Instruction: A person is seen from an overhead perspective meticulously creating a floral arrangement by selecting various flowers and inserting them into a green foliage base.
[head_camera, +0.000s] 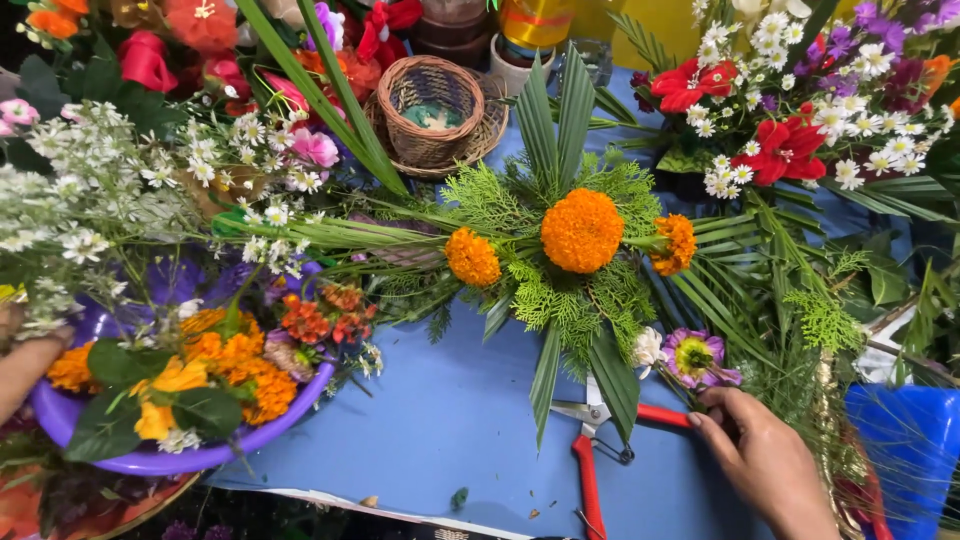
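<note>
Purple-pink flower (694, 356) by the right hand (765, 462) looks light and bruisable, fingertips pinching near its stem, so grab low; left hand (25, 365) mostly hidden, can't tell.

Bright, even light falls from above, and colours come out saturated. On the blue table (450, 420) shadows stay soft and short, under the red-handled scissors (600, 450) and the right hand (765, 455). The large marigold (582, 231) at centre is sharp. Far corners bend and soften slightly; the near left corner and near edge lie dim
</note>
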